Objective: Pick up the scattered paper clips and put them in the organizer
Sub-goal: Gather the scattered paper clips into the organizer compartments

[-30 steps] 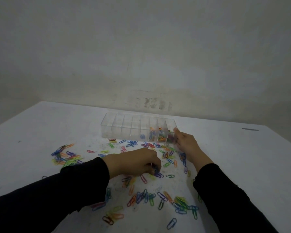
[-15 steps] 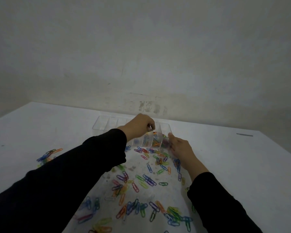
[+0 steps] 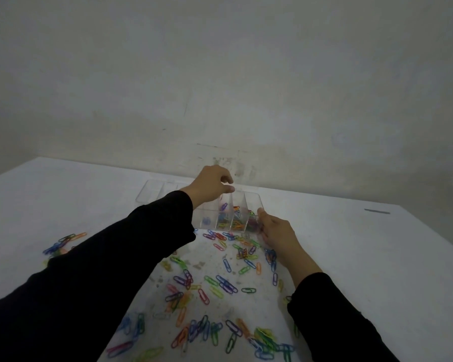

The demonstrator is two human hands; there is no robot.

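- Whereas a second ago the left hand was down among the paper clips on the table, it now hovers over the organizer, above the right-hand compartments.
- Its fingers are curled, with thumb and forefinger nearly pinched (whether a clip is still between them cannot be told, since nothing shows there).
- That suggests a drop into the organizer is under way or just finished.
- Loosely cupped, the right hand stays at the organizer's near right corner, touching its wall, seemingly steadying it.
- Several right-hand compartments already hold coloured clips; the left ones look mostly bare.
- Many clips remain strewn across the table, so the task is far from done.
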